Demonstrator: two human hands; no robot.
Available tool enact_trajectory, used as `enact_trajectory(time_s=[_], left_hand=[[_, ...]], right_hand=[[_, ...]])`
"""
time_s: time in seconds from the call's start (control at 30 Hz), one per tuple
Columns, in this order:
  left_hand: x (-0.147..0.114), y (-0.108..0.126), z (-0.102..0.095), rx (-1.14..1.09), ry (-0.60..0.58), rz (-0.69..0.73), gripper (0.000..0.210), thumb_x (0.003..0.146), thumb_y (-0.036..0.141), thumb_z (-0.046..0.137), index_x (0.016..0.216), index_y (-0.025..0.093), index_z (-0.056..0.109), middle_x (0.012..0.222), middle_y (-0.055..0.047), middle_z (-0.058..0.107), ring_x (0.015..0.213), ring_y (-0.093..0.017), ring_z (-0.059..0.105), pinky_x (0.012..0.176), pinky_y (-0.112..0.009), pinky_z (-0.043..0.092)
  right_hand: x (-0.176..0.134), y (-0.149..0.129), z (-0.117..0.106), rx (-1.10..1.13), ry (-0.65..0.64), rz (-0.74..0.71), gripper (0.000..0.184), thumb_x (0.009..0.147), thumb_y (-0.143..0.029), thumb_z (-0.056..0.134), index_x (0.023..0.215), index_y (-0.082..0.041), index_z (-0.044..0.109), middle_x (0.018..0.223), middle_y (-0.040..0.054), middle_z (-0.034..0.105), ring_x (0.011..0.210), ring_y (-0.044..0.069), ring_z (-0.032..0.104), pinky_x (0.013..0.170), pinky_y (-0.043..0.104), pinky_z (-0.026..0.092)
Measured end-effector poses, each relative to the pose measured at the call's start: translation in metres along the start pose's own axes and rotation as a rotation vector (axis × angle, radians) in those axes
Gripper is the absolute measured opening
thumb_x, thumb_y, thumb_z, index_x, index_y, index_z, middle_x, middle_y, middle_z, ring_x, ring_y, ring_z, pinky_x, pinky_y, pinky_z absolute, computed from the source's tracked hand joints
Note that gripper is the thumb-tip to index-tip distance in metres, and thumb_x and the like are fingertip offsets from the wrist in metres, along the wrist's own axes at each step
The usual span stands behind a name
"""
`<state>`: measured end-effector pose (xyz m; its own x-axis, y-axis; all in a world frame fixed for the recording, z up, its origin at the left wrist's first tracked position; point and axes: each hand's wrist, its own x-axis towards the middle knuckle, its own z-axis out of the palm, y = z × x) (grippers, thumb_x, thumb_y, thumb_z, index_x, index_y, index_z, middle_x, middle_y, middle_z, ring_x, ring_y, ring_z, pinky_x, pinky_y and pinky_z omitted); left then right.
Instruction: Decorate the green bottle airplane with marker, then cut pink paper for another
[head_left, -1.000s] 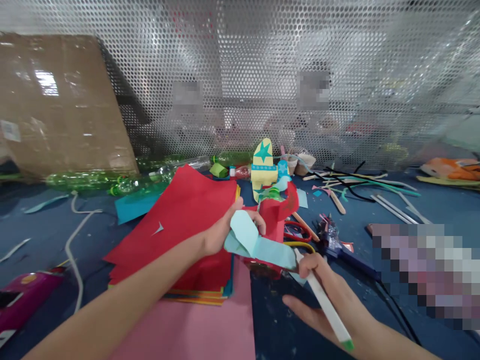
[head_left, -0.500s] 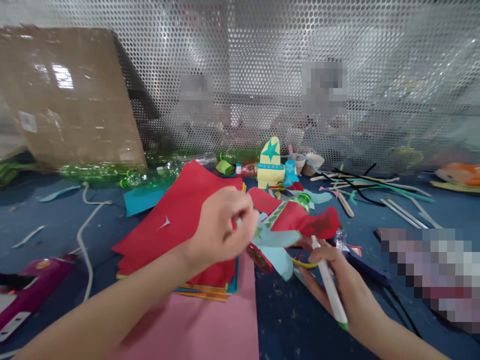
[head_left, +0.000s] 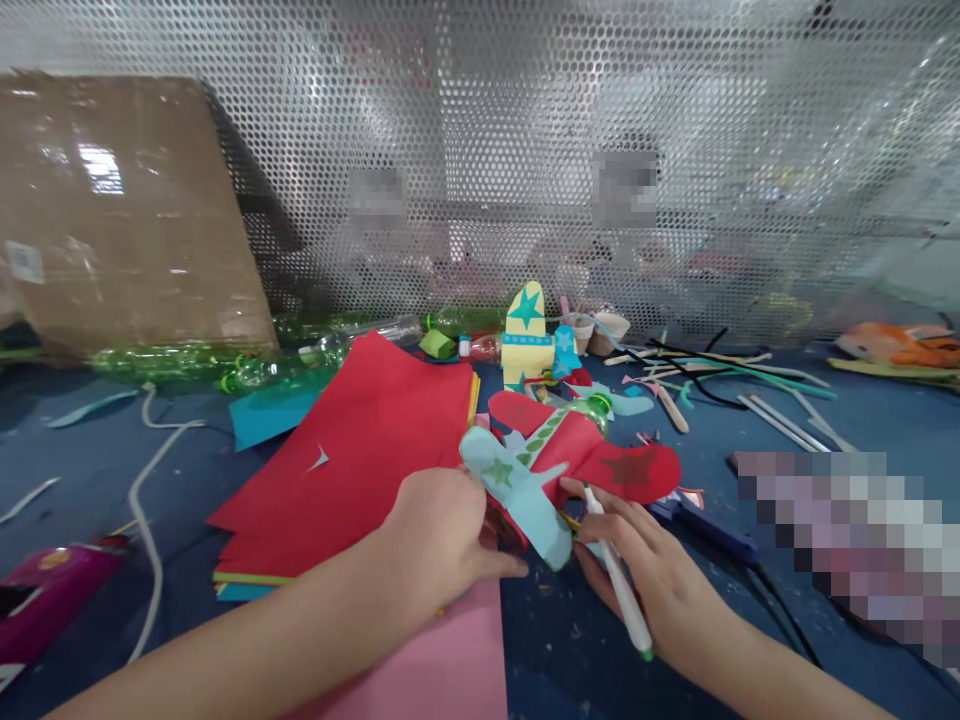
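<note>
A toy airplane made of paper and a green plastic bottle (head_left: 598, 408) has red paper wings (head_left: 634, 472) with dark stars and a light-blue tail (head_left: 517, 490) with a green star. My left hand (head_left: 442, 530) is beside the tail at its near left. Its thumb stretches right beneath the tail, while the other fingers are mostly hidden. Closed around a white marker (head_left: 621, 585) with a green end, my right hand (head_left: 649, 560) has its fingertips at the underside of the airplane near the right wing.
Red sheets (head_left: 360, 430) are stacked over pink paper (head_left: 420, 660) at left. Behind stand a yellow paper-covered craft (head_left: 527, 345) and plastic bottles (head_left: 165, 362). A glue gun (head_left: 705, 528) lies right, a purple tool (head_left: 64, 590) left. Perforated metal (head_left: 487, 150) and cardboard (head_left: 135, 220) rise behind.
My left hand has moved down from above the tail, and its fist has loosened, with the thumb now extended. The airplane has turned, showing more of its tail. The marker stays in my right hand.
</note>
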<state>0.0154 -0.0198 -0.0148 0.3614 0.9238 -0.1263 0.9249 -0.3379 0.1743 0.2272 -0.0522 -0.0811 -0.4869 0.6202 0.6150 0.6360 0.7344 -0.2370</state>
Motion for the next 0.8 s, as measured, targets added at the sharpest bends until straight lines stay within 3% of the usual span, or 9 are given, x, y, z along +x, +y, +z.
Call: enact_trajectory(time_s=[0.1,0.2,0.4,0.53,0.67,0.8], left_hand=[[0.000,0.009,0.004,0.068,-0.013,-0.035,0.057,0.065,0.063,0.075,0.091,0.013,0.066,0.076,-0.013,0.067,0.072,-0.036,0.068,0.053,-0.033,0.044],[0.003,0.006,0.009,0.038,-0.005,0.003,0.049,0.073,0.053,0.074,0.095,0.010,0.064,0.088,-0.017,0.068,0.082,-0.038,0.067,0.060,-0.036,0.048],[0.025,-0.020,0.007,-0.114,-0.009,0.123,0.023,0.071,0.031,0.073,0.083,0.016,0.061,0.088,-0.011,0.067,0.085,-0.032,0.066,0.071,-0.037,0.049],[0.036,-0.030,0.003,-0.288,0.004,0.193,0.038,0.073,0.031,0.071,0.104,0.018,0.056,0.103,-0.008,0.066,0.095,-0.029,0.065,0.078,-0.036,0.051],[0.041,-0.033,0.007,-0.397,0.056,0.200,0.057,0.065,0.031,0.078,0.113,0.017,0.050,0.113,-0.011,0.060,0.106,-0.032,0.060,0.086,-0.041,0.050],[0.044,-0.035,0.016,-0.475,0.067,0.240,0.054,0.066,0.027,0.078,0.111,0.019,0.050,0.107,-0.008,0.061,0.093,-0.027,0.065,0.078,-0.038,0.053]], right_hand=[[-0.002,-0.001,-0.002,-0.106,0.021,-0.054,0.026,0.083,-0.003,0.046,0.099,-0.022,0.052,0.094,0.0132,0.072,0.087,0.026,0.073,0.070,0.039,0.062],[-0.005,-0.001,-0.003,-0.148,-0.002,-0.125,0.032,0.083,-0.003,0.044,0.109,-0.019,0.055,0.095,0.0141,0.074,0.098,0.029,0.071,0.078,0.039,0.062],[-0.006,-0.001,0.004,-0.132,0.013,-0.080,0.025,0.086,-0.004,0.045,0.105,-0.017,0.056,0.094,0.0150,0.073,0.104,0.028,0.070,0.083,0.038,0.061],[-0.005,-0.003,0.006,-0.058,-0.012,-0.018,0.021,0.085,-0.003,0.044,0.093,-0.019,0.054,0.102,0.0163,0.071,0.095,0.025,0.073,0.075,0.034,0.063],[-0.006,-0.004,0.007,-0.005,-0.031,-0.017,0.021,0.084,-0.003,0.045,0.092,-0.021,0.052,0.104,0.0148,0.071,0.099,0.024,0.071,0.078,0.034,0.063],[-0.004,-0.006,0.003,-0.009,0.011,-0.015,0.022,0.084,-0.002,0.044,0.092,-0.021,0.051,0.095,0.0130,0.071,0.095,0.024,0.072,0.076,0.033,0.063]])
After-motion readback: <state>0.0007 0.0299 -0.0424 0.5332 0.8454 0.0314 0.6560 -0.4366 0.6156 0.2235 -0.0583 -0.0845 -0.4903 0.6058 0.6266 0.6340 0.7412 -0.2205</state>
